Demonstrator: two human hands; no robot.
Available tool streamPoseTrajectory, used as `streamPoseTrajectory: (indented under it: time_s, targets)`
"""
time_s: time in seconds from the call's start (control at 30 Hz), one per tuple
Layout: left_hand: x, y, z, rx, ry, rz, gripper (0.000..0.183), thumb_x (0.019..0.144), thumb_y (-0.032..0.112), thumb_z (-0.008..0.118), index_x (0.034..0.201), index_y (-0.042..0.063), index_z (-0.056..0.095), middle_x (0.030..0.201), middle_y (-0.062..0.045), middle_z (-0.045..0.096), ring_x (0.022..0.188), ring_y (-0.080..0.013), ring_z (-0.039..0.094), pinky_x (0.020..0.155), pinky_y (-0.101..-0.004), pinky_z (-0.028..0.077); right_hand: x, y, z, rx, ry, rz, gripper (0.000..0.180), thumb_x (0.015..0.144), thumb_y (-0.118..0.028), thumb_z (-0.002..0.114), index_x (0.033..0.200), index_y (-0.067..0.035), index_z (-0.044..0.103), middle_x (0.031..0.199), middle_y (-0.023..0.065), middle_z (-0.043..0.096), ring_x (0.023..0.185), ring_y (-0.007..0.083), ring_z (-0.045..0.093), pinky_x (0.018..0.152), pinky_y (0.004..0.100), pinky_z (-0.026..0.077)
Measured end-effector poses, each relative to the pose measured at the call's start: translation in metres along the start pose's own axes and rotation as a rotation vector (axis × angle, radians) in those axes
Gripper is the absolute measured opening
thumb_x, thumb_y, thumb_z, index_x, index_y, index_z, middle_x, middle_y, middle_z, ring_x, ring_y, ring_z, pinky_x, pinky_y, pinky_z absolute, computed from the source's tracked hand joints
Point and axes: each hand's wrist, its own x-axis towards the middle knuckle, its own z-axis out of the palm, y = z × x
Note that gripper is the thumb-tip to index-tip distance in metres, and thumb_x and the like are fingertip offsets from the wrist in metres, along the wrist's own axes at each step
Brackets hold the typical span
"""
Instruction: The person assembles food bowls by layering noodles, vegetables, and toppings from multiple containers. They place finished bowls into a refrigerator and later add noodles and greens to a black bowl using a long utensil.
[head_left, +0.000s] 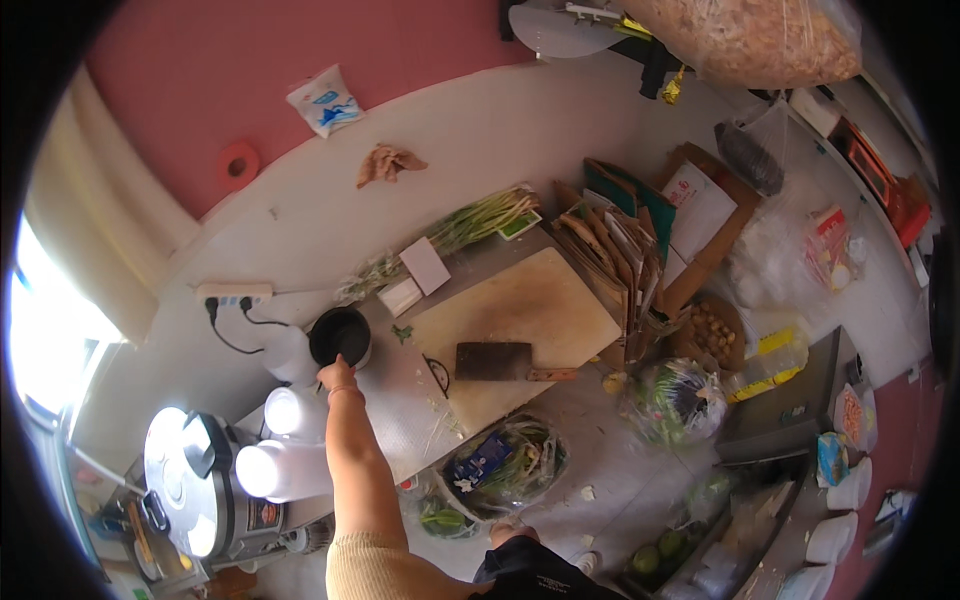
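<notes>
My left hand (339, 374) reaches forward at the end of a beige sleeve, its fingers at the near rim of a small dark-lined pot (340, 335). The grip itself is partly hidden. The pot is at the left end of the metal worktable (390, 390), beside white containers. A patch of skin at the edge of my dark garment seems to be my right hand (514, 533); its fingers cannot be made out. On the table, a cleaver (493, 361) with a wooden handle lies flat on a worn cutting board (517, 300).
Tall white container stacks (281, 469) and a large lidded cooker (184, 480) stand left. A plugged power strip (234, 293) is behind the pot. Bagged greens (517, 469) sit below the board; folded cardboard (611, 255) leans at its right. Long green stalks (480, 217) lie behind.
</notes>
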Motion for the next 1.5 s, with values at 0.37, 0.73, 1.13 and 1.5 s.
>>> streamPoseTrajectory:
  time_s: [0.37, 0.73, 1.13, 1.5]
  targets:
    - [-0.032, 0.031, 0.008, 0.136, 0.036, 0.121, 0.034, 0.079, 0.009, 0.059, 0.104, -0.014, 0.058, 0.102, -0.030, 0.066, 0.087, -0.0435, 0.068, 0.078, -0.0423, 0.056, 0.002, -0.029, -0.161, 1.152, 0.362, 0.226, 0.039, 0.092, -0.030, 0.053, 0.125, -0.009, 0.058, 0.125, 0.0114, 0.060, 0.113, 0.0302, 0.055, 0.090, 0.0463, 0.047]
    - [-0.054, 0.049, -0.031, -0.162, -0.119, -0.041, 0.028, 0.081, -0.004, 0.052, 0.108, -0.008, 0.058, 0.098, -0.020, 0.063, 0.070, -0.0326, 0.066, 0.054, -0.0343, 0.058, 0.083, -0.021, -0.075, 1.192, 0.369, -0.114, 0.040, 0.093, -0.023, 0.052, 0.129, -0.006, 0.056, 0.131, 0.0151, 0.057, 0.118, 0.0350, 0.053, 0.098, 0.0475, 0.042]
    - [-0.059, 0.039, -0.064, -0.058, -0.327, -0.114, 0.023, 0.086, -0.001, 0.048, 0.107, -0.010, 0.053, 0.088, -0.023, 0.064, 0.059, -0.0368, 0.066, 0.040, -0.0335, 0.052, 0.094, -0.025, 0.016, 0.337, 0.551, -0.377, 0.045, 0.096, -0.015, 0.037, 0.139, -0.003, 0.043, 0.134, 0.0161, 0.051, 0.120, 0.0324, 0.049, 0.103, 0.0438, 0.036]
    - [-0.057, 0.046, -0.049, 0.032, -0.308, -0.102, 0.014, 0.087, -0.001, 0.046, 0.094, -0.008, 0.056, 0.077, -0.018, 0.065, 0.054, -0.0267, 0.066, 0.034, -0.0292, 0.037, 0.035, -0.069, -0.172, 1.480, 0.180, 0.073, 0.036, 0.085, -0.011, 0.061, 0.117, 0.004, 0.059, 0.087, 0.0145, 0.067, 0.073, 0.0267, 0.069, 0.060, 0.0371, 0.054]
